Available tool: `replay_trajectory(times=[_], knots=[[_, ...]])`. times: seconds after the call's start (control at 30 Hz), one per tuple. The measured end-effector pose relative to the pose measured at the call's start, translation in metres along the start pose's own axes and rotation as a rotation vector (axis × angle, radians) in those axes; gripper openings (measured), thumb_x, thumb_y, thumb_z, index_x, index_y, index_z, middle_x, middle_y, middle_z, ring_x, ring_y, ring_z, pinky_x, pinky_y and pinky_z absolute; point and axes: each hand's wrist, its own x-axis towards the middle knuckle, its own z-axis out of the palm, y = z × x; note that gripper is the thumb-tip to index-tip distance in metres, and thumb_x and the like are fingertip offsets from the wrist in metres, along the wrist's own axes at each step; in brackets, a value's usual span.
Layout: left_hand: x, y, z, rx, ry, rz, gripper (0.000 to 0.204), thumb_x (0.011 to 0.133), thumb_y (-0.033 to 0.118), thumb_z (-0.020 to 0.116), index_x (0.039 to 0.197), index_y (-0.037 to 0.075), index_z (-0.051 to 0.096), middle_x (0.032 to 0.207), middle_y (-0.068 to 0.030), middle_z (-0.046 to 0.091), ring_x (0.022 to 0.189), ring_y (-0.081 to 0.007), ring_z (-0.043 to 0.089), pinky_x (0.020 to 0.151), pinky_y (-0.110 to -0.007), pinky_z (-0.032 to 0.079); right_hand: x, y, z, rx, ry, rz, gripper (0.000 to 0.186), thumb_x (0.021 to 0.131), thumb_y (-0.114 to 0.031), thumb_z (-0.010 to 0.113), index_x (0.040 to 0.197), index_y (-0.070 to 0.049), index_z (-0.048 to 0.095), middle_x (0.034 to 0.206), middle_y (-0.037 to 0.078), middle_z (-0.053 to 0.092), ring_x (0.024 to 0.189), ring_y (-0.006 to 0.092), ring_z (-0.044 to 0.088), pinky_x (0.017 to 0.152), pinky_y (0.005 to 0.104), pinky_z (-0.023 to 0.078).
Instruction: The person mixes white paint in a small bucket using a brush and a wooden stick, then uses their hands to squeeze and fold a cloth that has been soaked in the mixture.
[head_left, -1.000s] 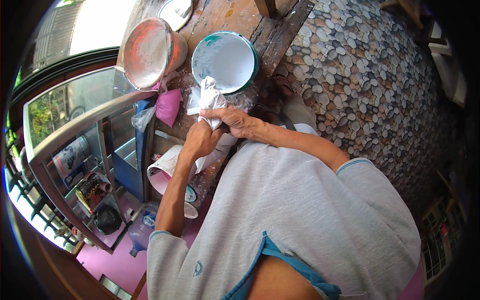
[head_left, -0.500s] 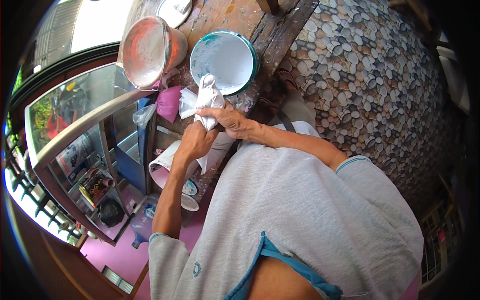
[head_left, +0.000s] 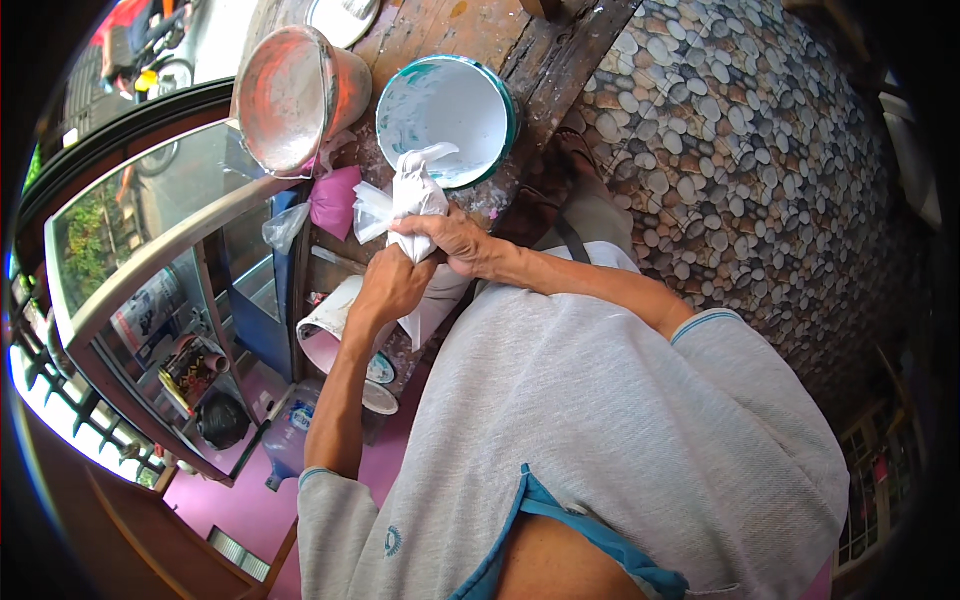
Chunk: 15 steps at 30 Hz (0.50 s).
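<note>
Both hands are on a white plastic bag [head_left: 418, 185] that looks filled with something white and soft. My right hand [head_left: 455, 240] is wrapped round its middle, thumb across the front. Just below, my left hand [head_left: 393, 285] is closed on the bag's gathered lower part, and a white tail hangs beneath it. The bag's top end bends to the right, in front of a white-coated bucket with a green rim [head_left: 512, 125]. A clear plastic flap [head_left: 372, 212] sticks out to the left of the bag. Part of the bag is hidden behind my fingers.
An orange, plaster-smeared bucket [head_left: 350, 90] stands on the wooden bench [head_left: 545, 60], with a pink bag [head_left: 333, 200] below it. A white pail [head_left: 325, 335] lies on its side near my left forearm. At left are a glass cabinet [head_left: 150, 220] and a water jug [head_left: 290, 435].
The bag's upper end has flopped over to the right. My hands keep their hold in nearly the same place. Outside the window, a motorbike has come into view.
</note>
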Motion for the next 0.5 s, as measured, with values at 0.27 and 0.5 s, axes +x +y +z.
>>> replay_trajectory(times=[0.27,0.5], knots=[[0.0009,-0.0059,0.0016,0.067,0.002,-0.033,0.035,0.082,0.026,0.056,0.083,-0.008,0.062,0.081,-0.0322,0.061,0.082,-0.0471,0.059,0.074,-0.052,0.046,0.0028,0.0054,-0.001,0.068,0.0,0.024,0.053,0.069,-0.011,0.075,0.115,-0.005,0.051,0.101,0.006,0.057,0.094,0.0172,0.055,0.085,0.0325,0.045],[0.0019,0.0023,-0.0024,0.082,0.0,0.038,0.033,0.084,0.027,0.056,0.08,-0.005,0.062,0.078,-0.0314,0.06,0.078,-0.0468,0.059,0.071,-0.053,0.045,0.0068,0.0075,-0.0034,0.119,-0.022,0.037,0.044,0.069,-0.009,0.074,0.109,-0.005,0.056,0.097,0.006,0.059,0.091,0.0172,0.057,0.084,0.0323,0.046]])
